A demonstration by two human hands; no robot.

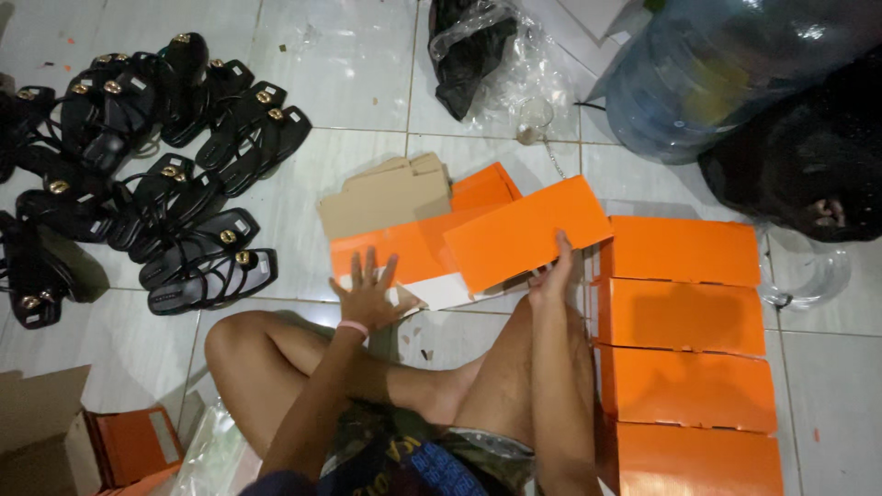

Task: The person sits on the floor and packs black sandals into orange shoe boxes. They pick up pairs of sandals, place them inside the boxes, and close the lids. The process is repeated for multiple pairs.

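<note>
I sit cross-legged on a white tiled floor. My right hand (554,268) grips the near edge of a flat orange cardboard box piece (524,231), lifted and tilted above a pile of more flat orange sheets (404,250). My left hand (369,294) rests with fingers spread on the near edge of that pile, holding nothing. Brown cardboard pieces (390,195) lie at the pile's far side.
Several closed orange boxes (684,326) lie in a row at my right. Many black sandals (156,174) with gold buckles cover the floor at left. A big blue water jug (726,69), plastic bags (487,55) and a dark bundle (808,156) sit beyond. An open carton (55,441) is at lower left.
</note>
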